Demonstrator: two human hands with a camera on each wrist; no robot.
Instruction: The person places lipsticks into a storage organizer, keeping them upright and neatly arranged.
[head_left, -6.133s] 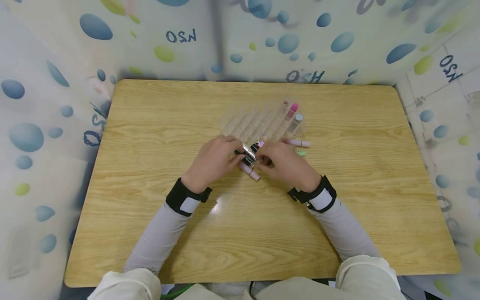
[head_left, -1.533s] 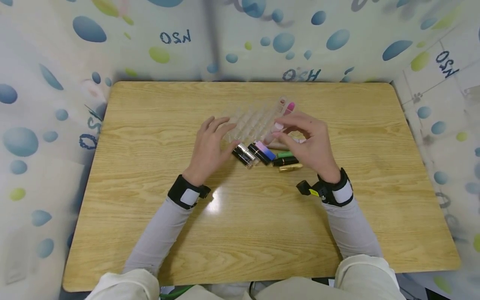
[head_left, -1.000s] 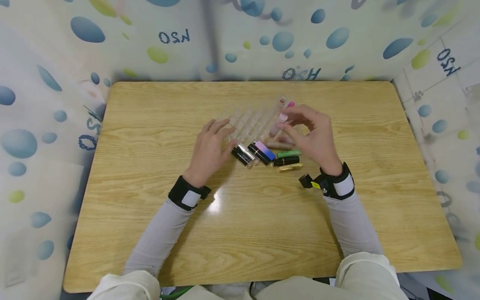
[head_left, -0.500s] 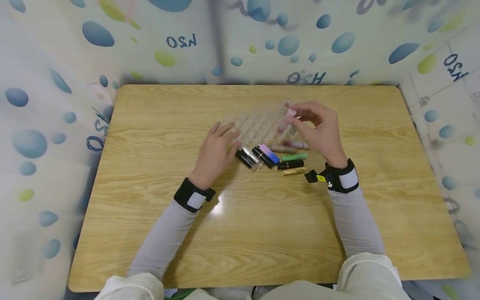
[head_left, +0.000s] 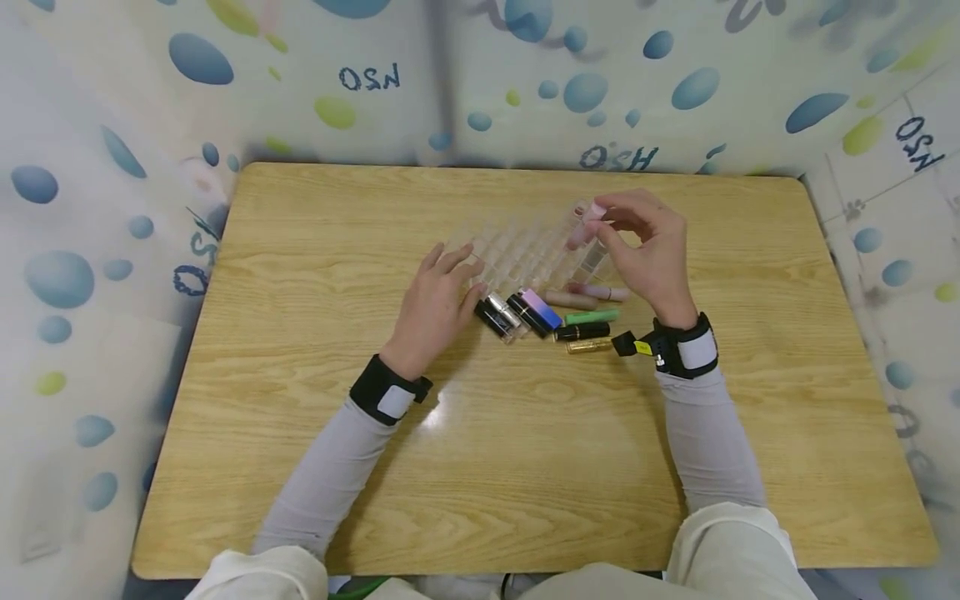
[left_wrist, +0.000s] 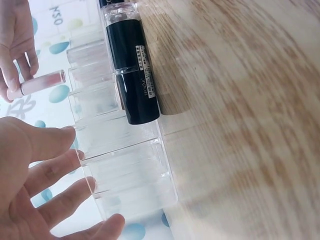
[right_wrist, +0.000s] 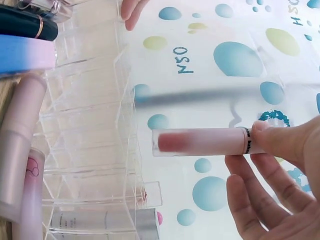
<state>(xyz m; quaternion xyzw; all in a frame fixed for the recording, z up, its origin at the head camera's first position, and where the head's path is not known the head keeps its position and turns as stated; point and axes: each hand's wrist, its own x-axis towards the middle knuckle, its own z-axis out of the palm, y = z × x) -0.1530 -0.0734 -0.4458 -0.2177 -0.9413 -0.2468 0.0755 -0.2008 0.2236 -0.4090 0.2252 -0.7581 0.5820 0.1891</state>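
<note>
My right hand point(head_left: 652, 246) pinches the capped end of a pink lip gloss tube point(right_wrist: 205, 141) between thumb and fingers. In the head view the tube overlaps the far right part of a clear lipstick organizer point(head_left: 517, 250). My left hand point(head_left: 435, 308) has its fingers spread, fingertips right at the organizer's left edge, as the left wrist view also shows. A black lipstick point(left_wrist: 132, 75) leans on the organizer's front near the left thumb. Beside it are a silver lipstick, another black one and a pink-and-blue tube point(head_left: 542, 308). A silver tube point(right_wrist: 100, 222) sits in an organizer compartment.
Right of these lie two pale pink tubes point(head_left: 570, 300), a green tube point(head_left: 591, 317), a black tube point(head_left: 583, 332) and a gold tube point(head_left: 588, 346). The wooden table point(head_left: 450, 500) backs onto a patterned curtain point(head_left: 510, 92).
Earlier both hands were at the lipsticks in front of the organizer. The right hand has since carried the lip gloss right and farther back; the left hand stays at the organizer's left edge.
</note>
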